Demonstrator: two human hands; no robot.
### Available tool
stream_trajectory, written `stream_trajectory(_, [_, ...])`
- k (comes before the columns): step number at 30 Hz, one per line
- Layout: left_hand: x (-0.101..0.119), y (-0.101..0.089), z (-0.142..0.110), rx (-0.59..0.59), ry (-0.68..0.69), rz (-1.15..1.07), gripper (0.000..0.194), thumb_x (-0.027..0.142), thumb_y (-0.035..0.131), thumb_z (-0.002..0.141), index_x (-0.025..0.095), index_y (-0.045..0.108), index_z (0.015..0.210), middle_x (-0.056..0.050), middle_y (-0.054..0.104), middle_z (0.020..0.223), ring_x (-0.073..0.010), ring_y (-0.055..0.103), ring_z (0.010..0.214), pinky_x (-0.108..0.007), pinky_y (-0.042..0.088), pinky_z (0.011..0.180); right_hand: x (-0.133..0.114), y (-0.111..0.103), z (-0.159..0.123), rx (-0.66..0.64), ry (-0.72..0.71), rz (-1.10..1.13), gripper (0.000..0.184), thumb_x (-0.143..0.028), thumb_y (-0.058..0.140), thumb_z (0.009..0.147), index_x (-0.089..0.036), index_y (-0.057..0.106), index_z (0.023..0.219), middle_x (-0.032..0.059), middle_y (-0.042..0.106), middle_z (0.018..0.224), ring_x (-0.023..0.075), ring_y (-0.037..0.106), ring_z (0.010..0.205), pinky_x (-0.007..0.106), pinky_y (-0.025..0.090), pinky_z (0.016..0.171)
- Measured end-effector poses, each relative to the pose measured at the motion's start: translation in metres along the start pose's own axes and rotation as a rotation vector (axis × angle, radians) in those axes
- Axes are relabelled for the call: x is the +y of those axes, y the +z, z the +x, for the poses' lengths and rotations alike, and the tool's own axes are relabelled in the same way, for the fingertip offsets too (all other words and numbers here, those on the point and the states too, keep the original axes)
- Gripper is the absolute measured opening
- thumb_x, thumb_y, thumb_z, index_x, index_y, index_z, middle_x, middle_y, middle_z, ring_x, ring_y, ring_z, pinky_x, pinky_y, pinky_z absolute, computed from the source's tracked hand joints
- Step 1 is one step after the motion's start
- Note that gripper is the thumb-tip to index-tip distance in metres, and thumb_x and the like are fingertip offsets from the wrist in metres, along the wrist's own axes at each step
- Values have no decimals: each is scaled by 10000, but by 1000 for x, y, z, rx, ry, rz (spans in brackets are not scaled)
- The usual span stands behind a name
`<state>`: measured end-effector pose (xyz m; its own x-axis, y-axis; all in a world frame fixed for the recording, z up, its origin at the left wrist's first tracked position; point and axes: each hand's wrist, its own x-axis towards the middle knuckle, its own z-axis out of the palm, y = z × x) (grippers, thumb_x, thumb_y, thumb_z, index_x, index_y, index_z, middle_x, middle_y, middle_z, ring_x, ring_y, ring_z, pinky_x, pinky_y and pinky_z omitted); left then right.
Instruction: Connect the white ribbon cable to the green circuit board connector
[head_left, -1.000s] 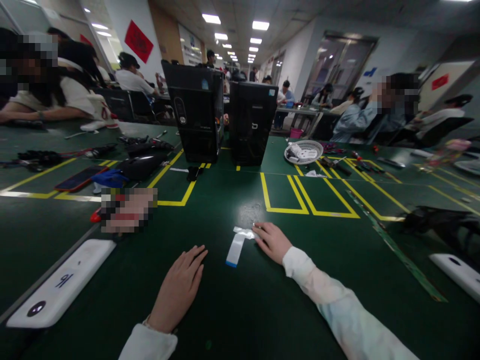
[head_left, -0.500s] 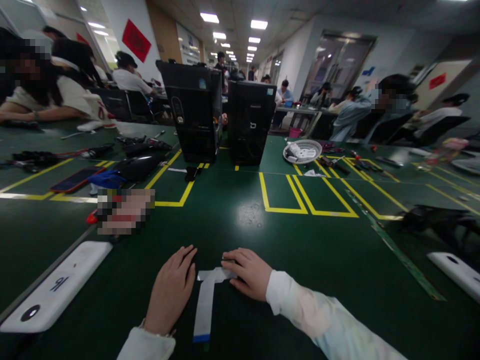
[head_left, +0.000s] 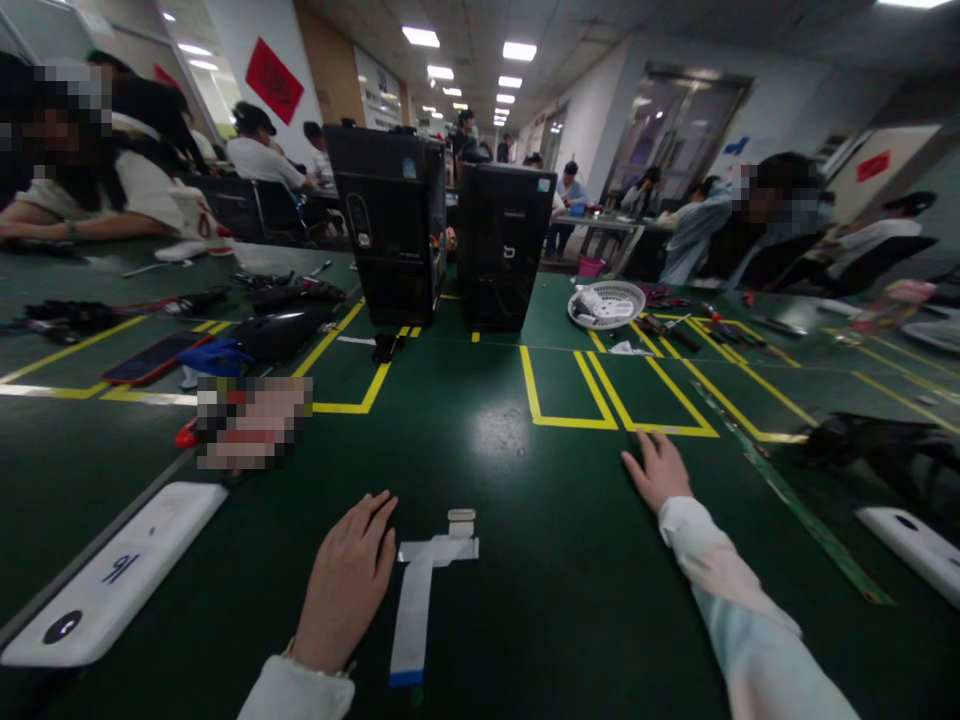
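A white flat ribbon cable lies on the green tabletop, its blue-tipped end towards me and a small connector at its far end. Just left of it rests my left hand, fingers stretched forward and holding nothing; its fingertips are close to the cable's left edge. Well to the right and farther out is my right hand, fingers spread near the yellow tape outline. Nothing is in it, and it is apart from the cable.
Two black computer towers stand at the table's far middle. A white basket sits to their right, with tools beyond. White devices lie at both sides, and a long green strip at right. Several people sit around.
My right hand has left the ribbon cable's connector end and moved right and forward, uncovering the connector. My left hand and the cable have stayed in place.
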<state>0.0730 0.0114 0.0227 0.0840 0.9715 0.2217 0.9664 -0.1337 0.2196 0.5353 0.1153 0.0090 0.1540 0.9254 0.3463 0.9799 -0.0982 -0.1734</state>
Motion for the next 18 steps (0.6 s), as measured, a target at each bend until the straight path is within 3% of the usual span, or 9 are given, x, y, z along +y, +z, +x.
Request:
stream_trajectory(4, [0,2,0,21,21,8,475,345,351,925,137,566,1293,-139,553,1358,-287,500,1259,-497,420,1036,68,-11,-7,34,358,-152,637,-449,335,894,-46,429,1378,269,350,1435,388,296,1351,578,278,1053])
stream_trajectory(7, [0,3,0,32,26,8,472,342,350,926,140,567,1293,-135,557,1352,-281,500,1257,-480,411,1046,98,-19,-16,51,569,-188,676,-494,346,883,-55,426,1389,281,317,1454,412,251,1367,607,213,1065])
stream_trajectory(11, [-1,4,1,21,12,0,480,352,348,926,143,558,1304,-138,551,1358,-293,493,1264,-492,421,1030,114,-29,-18,4,761,-180,733,-551,286,894,-55,385,1423,320,298,1454,446,240,1363,656,202,1027])
stream_trajectory(18, [-4,6,1,-13,6,5,499,365,338,918,150,546,1317,-135,530,1383,-297,480,1276,-505,422,1024,116,-36,-12,-102,795,-218,698,-554,301,887,-77,459,1371,301,399,1391,454,364,1278,641,299,961])
